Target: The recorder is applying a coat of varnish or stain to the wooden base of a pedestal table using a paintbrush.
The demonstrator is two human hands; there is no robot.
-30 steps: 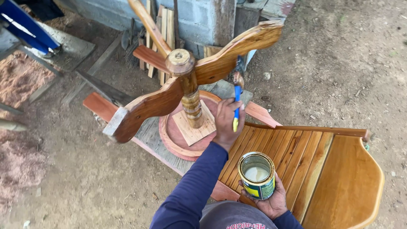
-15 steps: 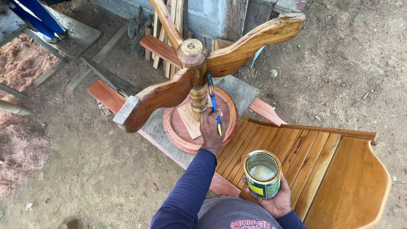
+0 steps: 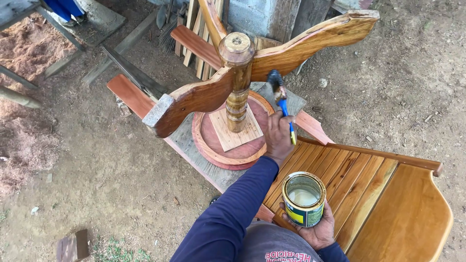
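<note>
I record the left hand (image 3: 277, 137) wrapped around the blue handle of a paintbrush (image 3: 281, 99), bristles raised against the underside of the curved wooden leg (image 3: 310, 41) just above and ahead of the knuckles. Half a second ago the brush angled down alongside the turned post (image 3: 236, 77); a second ago it stood upright off to the right. My reading is that the stroke has shifted from the post area to that leg, so coating is under way on this upended pedestal piece, with other parts possibly yet to be covered.

The right hand (image 3: 318, 230) cups a round open tin (image 3: 304, 198) from below, fingers curled about its base, held close to the body and well behind the brush hand. The tin carries a wrap-around label, yellow with a dark green band; pale liquid shows inside.

The pedestal's round reddish base (image 3: 213, 145) rests on a grey board surface (image 3: 187, 140) directly ahead of the left hand. A varnished slatted bench (image 3: 388, 194) lies under and to the right of both hands. Sawdust (image 3: 24, 48) is heaped far to the left.
</note>
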